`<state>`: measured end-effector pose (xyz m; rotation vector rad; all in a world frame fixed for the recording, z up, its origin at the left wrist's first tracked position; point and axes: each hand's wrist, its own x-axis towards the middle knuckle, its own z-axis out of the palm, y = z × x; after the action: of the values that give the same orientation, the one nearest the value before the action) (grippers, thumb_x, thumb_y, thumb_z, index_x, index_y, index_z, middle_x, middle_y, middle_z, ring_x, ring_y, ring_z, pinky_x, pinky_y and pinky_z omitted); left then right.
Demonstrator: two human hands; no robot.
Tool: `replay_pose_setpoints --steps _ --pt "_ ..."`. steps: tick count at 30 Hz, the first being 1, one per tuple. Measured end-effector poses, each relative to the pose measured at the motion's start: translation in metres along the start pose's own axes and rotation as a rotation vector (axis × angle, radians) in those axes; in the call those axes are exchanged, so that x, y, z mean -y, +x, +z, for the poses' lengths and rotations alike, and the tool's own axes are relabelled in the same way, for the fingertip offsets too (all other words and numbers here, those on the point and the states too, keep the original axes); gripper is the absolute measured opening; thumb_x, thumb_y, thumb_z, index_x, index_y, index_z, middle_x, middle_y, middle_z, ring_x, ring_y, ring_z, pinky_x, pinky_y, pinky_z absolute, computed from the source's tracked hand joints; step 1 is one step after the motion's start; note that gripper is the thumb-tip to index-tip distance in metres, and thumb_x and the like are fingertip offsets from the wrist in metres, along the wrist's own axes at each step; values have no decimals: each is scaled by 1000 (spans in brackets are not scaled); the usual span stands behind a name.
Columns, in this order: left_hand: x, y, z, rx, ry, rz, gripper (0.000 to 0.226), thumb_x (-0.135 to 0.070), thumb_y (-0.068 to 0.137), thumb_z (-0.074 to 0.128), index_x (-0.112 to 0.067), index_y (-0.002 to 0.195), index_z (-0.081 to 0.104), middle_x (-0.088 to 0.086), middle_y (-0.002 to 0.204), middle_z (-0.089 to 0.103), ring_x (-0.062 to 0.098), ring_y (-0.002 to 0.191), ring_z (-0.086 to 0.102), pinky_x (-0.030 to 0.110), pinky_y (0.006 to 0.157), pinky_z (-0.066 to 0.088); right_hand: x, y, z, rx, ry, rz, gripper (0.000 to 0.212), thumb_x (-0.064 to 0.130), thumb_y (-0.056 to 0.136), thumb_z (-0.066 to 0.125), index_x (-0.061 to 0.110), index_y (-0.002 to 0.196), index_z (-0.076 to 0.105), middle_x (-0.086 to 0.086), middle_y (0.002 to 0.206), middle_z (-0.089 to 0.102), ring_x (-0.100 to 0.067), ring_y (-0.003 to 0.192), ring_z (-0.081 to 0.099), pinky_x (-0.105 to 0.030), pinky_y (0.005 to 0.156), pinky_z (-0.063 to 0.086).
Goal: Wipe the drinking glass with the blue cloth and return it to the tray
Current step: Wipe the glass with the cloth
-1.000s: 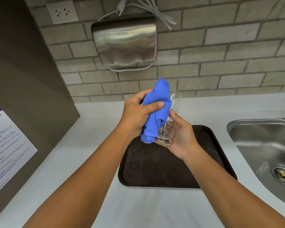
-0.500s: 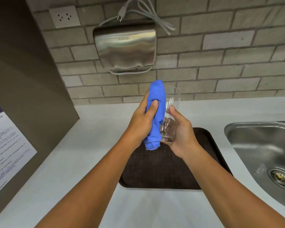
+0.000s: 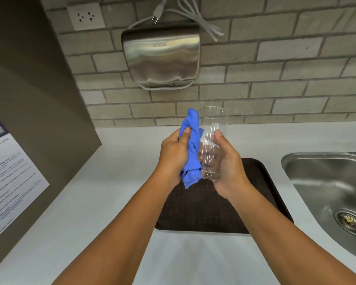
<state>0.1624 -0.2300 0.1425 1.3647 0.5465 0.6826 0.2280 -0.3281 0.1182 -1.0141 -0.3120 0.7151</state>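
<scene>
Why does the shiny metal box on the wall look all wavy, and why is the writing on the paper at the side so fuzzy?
In the head view, the steel hand dryer mirrors the room light in rippled bands; the wide-angle lens bends and smears the edges, so the poster goes soft, while the drinking glass at the centre stays sharp, with thin glints.

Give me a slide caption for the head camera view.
Left hand presses blue cloth against drinking glass held by right hand above tray.
</scene>
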Motion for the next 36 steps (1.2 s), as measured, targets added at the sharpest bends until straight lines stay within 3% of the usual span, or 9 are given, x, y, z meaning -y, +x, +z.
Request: replay_pose_setpoints --steps 3,6,10,17,21,24,29,32,36 --pt "-3 -1 3 10 79 73 36 -33 100 49 -41 135 53 -13 119 66 10 97 69 33 85 58 -4 0 5 -54 -15 -1 55 54 87 62 13 123 63 -24 115 70 -40 100 69 -62 99 50" --pt "0 -4 6 47 269 209 50 -48 96 48 -50 144 36 -16 135 57 3 108 62 22 89 52 -5 1 11 -112 -57 -75 53 57 78 65 15 111 62 -14 101 63 -31 91 63 -63 100 49" --pt "2 -8 8 30 303 352 50 -48 94 52 -50 142 39 -28 105 64 -8 86 66 8 65 49 -1 3 8 -29 -37 -57 69 57 78 66 8 127 61 -21 114 64 -41 102 62 -67 104 43" --pt "-8 -4 2 15 -112 -105 24 -34 98 54 -24 115 69 -3 79 78 24 76 72 43 71 59 -1 2 -9 153 69 -11 45 61 80 58 27 99 79 -11 98 76 -32 89 72 -52 85 57" --pt "-3 -8 9 42 122 195 39 -44 94 54 -48 133 52 -19 123 66 3 102 67 23 83 56 1 2 -1 65 6 -12 42 56 87 59 22 106 76 -14 100 72 -31 87 72 -50 82 58" --pt "-3 -11 14 77 310 389 49 -48 91 53 -64 134 36 -33 113 60 -3 92 68 14 74 55 3 5 1 41 0 -32 51 53 92 56 14 122 69 -16 110 69 -34 100 67 -54 95 52" --pt "-11 -2 11 7 -76 43 18 -31 96 57 -34 105 73 4 104 74 26 93 70 46 84 59 4 3 -6 118 124 -2 49 58 89 55 16 108 72 -16 100 73 -35 91 71 -51 83 58" --pt "-8 3 11 35 -123 -56 21 -32 97 56 -41 86 72 2 90 76 33 90 68 50 79 57 1 4 -9 112 131 17 47 59 89 54 17 101 69 -12 86 71 -31 77 69 -40 66 59" --pt "-3 6 13 27 -63 28 20 -34 98 54 -42 93 72 -2 92 73 26 86 67 49 82 57 -1 8 -9 72 111 10 52 61 89 55 16 111 69 -8 87 72 -30 80 72 -44 71 59"
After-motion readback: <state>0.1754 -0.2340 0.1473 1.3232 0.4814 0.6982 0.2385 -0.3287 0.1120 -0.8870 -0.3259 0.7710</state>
